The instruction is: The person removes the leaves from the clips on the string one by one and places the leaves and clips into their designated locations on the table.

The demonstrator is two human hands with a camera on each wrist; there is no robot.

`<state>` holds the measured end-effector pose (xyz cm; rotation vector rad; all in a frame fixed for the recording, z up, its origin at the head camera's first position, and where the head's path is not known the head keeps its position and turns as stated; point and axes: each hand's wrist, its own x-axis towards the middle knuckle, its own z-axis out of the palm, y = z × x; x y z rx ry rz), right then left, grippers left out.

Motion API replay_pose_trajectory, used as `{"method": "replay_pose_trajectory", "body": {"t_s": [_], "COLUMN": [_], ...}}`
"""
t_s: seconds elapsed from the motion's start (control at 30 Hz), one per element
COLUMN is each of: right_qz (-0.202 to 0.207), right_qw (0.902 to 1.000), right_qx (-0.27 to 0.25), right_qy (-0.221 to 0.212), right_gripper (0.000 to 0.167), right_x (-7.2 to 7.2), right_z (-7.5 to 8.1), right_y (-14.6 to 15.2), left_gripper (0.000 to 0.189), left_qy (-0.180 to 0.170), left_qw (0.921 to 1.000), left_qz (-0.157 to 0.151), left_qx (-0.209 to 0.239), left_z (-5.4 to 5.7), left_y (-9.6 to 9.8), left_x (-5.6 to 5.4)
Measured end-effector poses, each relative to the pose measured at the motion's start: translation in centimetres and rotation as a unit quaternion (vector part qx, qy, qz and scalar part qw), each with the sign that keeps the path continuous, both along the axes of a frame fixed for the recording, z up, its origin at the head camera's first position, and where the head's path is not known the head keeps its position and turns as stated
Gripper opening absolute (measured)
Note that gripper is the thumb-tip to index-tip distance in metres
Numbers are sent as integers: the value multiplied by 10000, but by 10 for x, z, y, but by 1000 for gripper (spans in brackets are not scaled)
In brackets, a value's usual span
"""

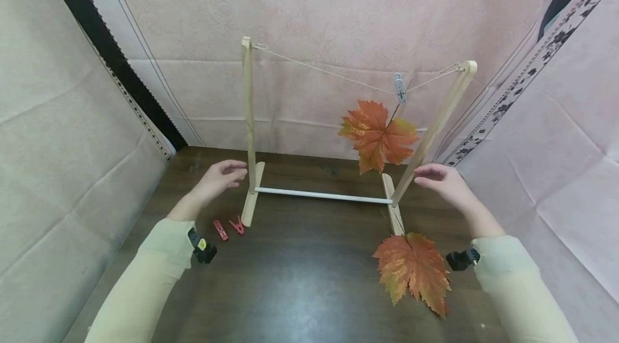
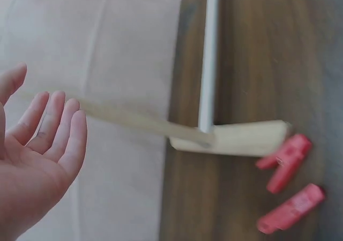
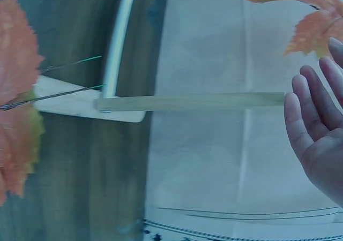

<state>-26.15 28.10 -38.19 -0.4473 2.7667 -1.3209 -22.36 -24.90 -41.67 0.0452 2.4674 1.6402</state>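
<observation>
A small wooden drying rack (image 1: 249, 117) has two posts joined low down by a white rod (image 1: 324, 195), with a string (image 1: 329, 72) across the top. My left hand (image 1: 224, 177) is beside the left post, fingers relaxed and holding nothing. At the right post is my right hand (image 1: 442, 184), its fingers loosely bent and its palm bare in the right wrist view. A light blue clothespin (image 1: 399, 88) on the string holds an orange maple leaf (image 1: 379, 138) by its stem. Another orange leaf (image 1: 413, 270) lies on the table by the rack's right foot (image 1: 390, 192).
Two red clothespins (image 1: 220, 230) lie on the brown table (image 1: 290, 273) near the rack's left foot (image 1: 251, 203). Pale patterned cloth (image 1: 309, 9) hangs behind the rack, and further cloth walls stand at the left and right.
</observation>
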Motion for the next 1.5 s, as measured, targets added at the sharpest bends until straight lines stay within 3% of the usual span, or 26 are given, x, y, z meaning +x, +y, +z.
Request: {"method": "replay_pose_trajectory", "body": {"t_s": [0.53, 0.67, 1.0, 1.5], "right_qz": [-48, -15, 134, -309], "right_qw": [9904, 9884, 9871, 9882], "right_qx": [-1229, -1253, -1404, -1258], "right_qy": [629, 857, 757, 821], "right_gripper": [36, 35, 40, 46], "right_x": [-7, -9, -11, -21], "right_z": [48, 57, 75, 93], "right_y": [-22, -27, -43, -65], "left_gripper": [44, 43, 39, 39], "left_qy": [428, 604, 1153, 1515], "left_qw": [9971, 9956, 9887, 9770], "left_qz": [-583, -696, -904, -1316], "left_qx": [219, 189, 332, 723], "left_z": [69, 83, 125, 173], "left_y": [55, 71, 114, 165], "left_x": [-25, -29, -44, -59]}}
